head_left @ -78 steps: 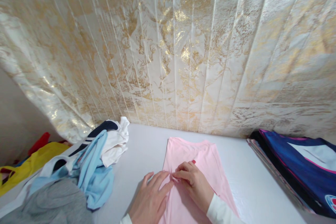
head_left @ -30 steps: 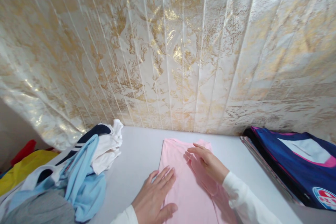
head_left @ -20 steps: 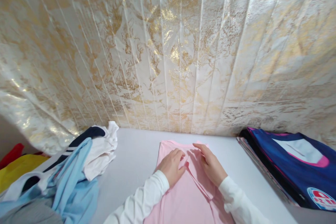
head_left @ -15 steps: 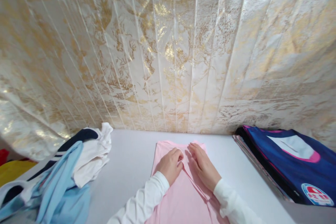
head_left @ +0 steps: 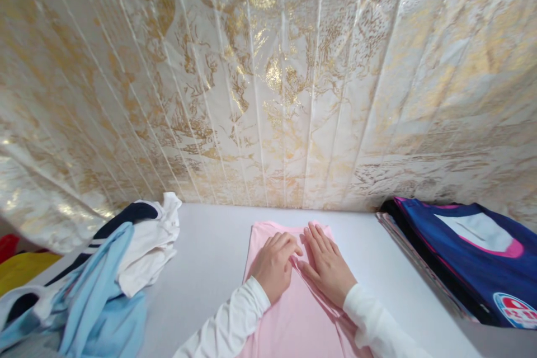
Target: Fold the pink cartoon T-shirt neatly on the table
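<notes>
A pink garment (head_left: 293, 319) lies on the white table in front of me, with its sides folded inward and a fold edge running down its right half. My left hand (head_left: 274, 265) rests on its upper part, fingers bent and closed at the fold edge near the middle; the thumb is mostly hidden. Flat on the garment's upper right, my right hand (head_left: 329, 268) has its fingers stretched out towards the far edge and its thumb pointing at the left hand's fingertips.
Left on the table (head_left: 201, 251) lies a loose heap with a light blue garment (head_left: 100, 291), a white garment (head_left: 145, 260) and dark striped cloth. A folded stack topped by a navy garment (head_left: 461, 268) stands at right. Behind hangs a gold-patterned sheet (head_left: 268, 95); yellow cloth (head_left: 25, 271) shows far left.
My right hand has flattened, its fingers now straighter on the pink cloth. The left hand's fingers have reached slightly to the right over the fold. The view has shifted a little.
</notes>
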A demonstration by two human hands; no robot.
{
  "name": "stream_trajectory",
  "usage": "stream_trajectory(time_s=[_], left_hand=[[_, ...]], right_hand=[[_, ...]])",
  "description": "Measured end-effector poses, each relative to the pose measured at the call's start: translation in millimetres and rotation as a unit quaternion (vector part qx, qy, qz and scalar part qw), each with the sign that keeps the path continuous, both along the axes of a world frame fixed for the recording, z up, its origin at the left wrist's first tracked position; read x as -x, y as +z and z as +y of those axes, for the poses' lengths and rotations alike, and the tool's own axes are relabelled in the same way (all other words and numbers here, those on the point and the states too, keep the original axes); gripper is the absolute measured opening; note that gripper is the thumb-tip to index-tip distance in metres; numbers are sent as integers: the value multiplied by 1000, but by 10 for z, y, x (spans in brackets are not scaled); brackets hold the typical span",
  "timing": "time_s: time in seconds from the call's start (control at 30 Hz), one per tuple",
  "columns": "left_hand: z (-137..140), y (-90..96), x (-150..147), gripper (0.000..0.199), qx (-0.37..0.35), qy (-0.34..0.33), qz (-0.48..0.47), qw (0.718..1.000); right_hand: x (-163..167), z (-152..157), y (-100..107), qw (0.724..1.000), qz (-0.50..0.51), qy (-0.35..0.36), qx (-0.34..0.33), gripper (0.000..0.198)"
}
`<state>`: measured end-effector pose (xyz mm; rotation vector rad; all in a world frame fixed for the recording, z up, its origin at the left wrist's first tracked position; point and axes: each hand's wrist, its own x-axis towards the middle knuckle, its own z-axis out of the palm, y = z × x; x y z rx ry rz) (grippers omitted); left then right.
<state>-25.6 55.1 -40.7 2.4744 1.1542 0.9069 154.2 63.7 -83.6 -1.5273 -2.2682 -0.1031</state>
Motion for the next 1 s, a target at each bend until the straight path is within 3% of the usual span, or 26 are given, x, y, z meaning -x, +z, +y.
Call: stream_trajectory(time_s=[0.17,0.33,0.47,0.6,0.77,0.93,1.0], left_hand=[[-84,81,-23,26,-12,-105,45,993],[-203,96,-135,54,10,-192,144,971],[-246,-7,-217,62,36,-223,177,958],[-254,-68,-225,65,66,-235,189,951],[-287,20,-219,67,89,-232,205,947],[-240,134,-148,75,94,-204,181,957],[-174,155,-92,68,73,-181,176,965]], right_hand=[[-368,210,34,992,106,-66,-30,51],[-702,374,0,987,152,-49,7,49],[-703,400,-19,987,155,-23,28,43],[-553,373,-11,996,87,-3,21,46],[-461,371,-24,1000,3,-2,24,50],[-477,188,155,993,117,33,-12,46],[-430,-9,255,984,170,56,2,45]])
